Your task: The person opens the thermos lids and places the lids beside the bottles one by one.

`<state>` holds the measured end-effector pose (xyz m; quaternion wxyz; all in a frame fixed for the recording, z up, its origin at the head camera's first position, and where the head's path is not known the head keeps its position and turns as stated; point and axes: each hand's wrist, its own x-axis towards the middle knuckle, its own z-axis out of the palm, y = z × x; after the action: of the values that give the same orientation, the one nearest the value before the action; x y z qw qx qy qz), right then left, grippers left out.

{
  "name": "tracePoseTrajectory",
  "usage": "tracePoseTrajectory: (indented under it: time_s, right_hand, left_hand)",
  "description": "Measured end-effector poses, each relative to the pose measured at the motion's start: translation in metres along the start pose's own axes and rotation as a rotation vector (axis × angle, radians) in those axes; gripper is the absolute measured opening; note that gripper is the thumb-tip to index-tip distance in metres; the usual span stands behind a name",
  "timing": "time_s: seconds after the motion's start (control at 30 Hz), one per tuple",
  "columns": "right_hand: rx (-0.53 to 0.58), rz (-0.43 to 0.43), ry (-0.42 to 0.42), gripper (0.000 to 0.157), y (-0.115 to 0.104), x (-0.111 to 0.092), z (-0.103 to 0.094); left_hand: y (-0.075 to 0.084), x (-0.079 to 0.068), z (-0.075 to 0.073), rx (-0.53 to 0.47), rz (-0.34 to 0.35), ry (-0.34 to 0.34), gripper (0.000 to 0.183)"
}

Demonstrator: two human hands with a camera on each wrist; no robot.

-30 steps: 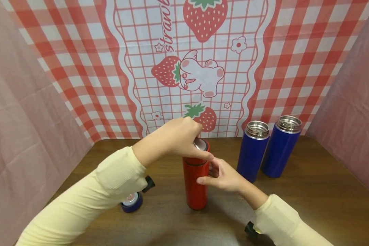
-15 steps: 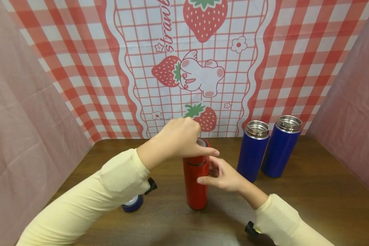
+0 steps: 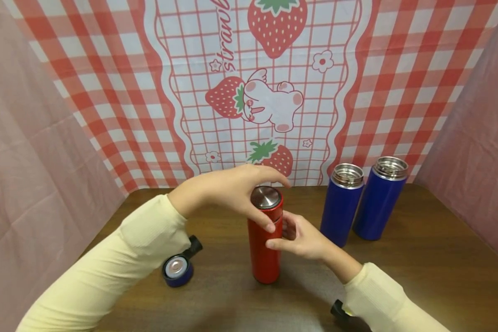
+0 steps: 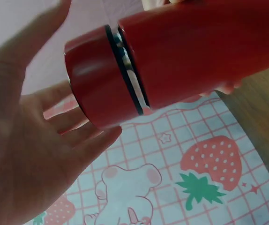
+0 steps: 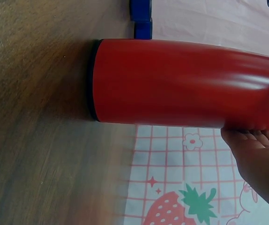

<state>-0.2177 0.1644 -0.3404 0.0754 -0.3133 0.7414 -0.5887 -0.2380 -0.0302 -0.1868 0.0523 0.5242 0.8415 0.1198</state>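
Note:
A red thermos (image 3: 264, 249) stands upright on the wooden table. Its red lid (image 4: 94, 77) has a round metal top; a silver band shows in the gap between lid and body in the left wrist view. My left hand (image 3: 236, 189) is spread loosely around the lid from above, its thumb apart from the lid in the left wrist view. Whether those fingertips touch the lid is unclear. Lower down, my right hand (image 3: 300, 237) holds the thermos body from the right, thumb in front and fingers behind, partly hidden.
Two blue thermoses (image 3: 342, 207) without lids stand to the right, their steel mouths showing. A blue lid (image 3: 177, 271) lies upside down at the left, partly beside the left wrist camera (image 3: 194, 246). Behind the table (image 3: 228, 295) hangs a strawberry-print checked cloth (image 3: 120, 92).
My left hand has turned about the lid and loosened: its fingers, bunched over the top before, are now spread, uncovering the metal top. The right hand and thermos have stayed put.

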Motion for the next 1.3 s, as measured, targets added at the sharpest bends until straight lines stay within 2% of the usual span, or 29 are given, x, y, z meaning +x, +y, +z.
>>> tracePoseTrajectory:
  time_s: [0.1,0.17,0.3,0.57,0.97,1.3]
  right_hand:
    - [0.006,0.008,-0.004,0.059,-0.0001,-0.0005,0.0005]
    - [0.018,0.007,-0.013,0.059,0.0001,-0.0009,0.0010]
    - [0.031,0.007,-0.015,0.060,0.0010,-0.0015,0.0017]
    - [0.024,0.019,0.003,0.060,0.0027,-0.0028,0.0012]
    - [0.028,0.001,-0.007,0.058,0.0038,-0.0025,0.0020]
    - [0.002,0.014,-0.012,0.059,-0.0011,-0.0004,-0.0013]
  left_hand:
    - [-0.0039,-0.0026,0.0000,-0.062,0.058,-0.035,0.079]
    - [-0.0051,-0.0036,-0.0005,-0.098,0.070,-0.059,0.075]
    - [-0.0063,-0.0036,-0.0031,-0.134,0.056,-0.102,0.064]
    - [-0.0052,-0.0006,-0.0087,-0.111,0.038,-0.146,0.058]
    - [-0.0029,-0.0022,-0.0070,-0.099,-0.038,-0.105,0.050]
    - [0.0034,0.0006,-0.0088,0.016,-0.117,-0.059,0.044]
